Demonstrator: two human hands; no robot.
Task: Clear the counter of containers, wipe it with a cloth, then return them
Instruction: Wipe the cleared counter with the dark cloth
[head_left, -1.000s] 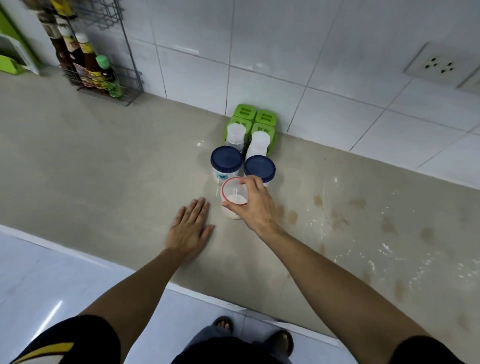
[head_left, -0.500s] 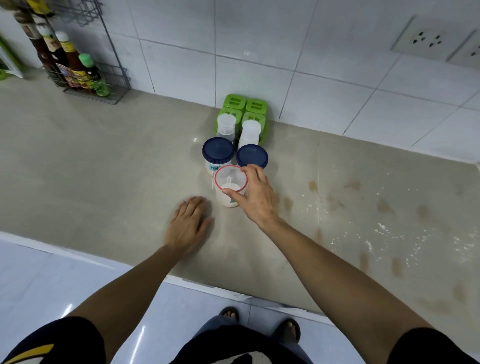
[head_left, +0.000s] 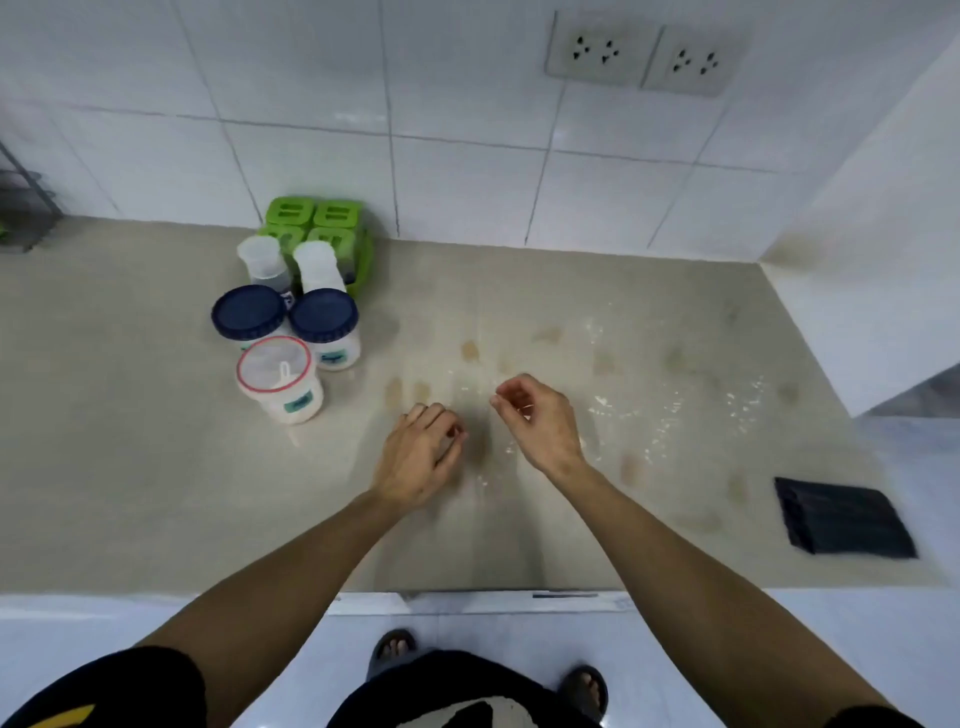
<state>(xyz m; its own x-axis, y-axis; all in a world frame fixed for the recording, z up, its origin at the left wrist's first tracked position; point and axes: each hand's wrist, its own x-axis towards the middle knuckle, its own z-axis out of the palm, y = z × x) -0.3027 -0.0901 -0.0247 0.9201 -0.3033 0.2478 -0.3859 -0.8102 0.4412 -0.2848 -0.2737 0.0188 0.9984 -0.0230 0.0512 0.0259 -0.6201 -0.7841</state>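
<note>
Containers: red-rimmed jar (head_left: 279, 379) at the front, touching two blue-lidded jars (head_left: 248, 312) (head_left: 324, 316); behind them two clear shakers (head_left: 262, 261) (head_left: 317, 265) and a green box set (head_left: 318, 228) against the wall.
Place: back-left of the counter (head_left: 156, 467), well left of both hands.
Left hand (head_left: 418, 457): fingers curled loosely, holding nothing, apart from the jars.
Right hand (head_left: 540, 415): fingertips drawn together, empty.
Cloth (head_left: 844, 517): dark, folded, at the counter's right edge.
Surface: brown stains (head_left: 470, 351) and wet streaks.
</note>
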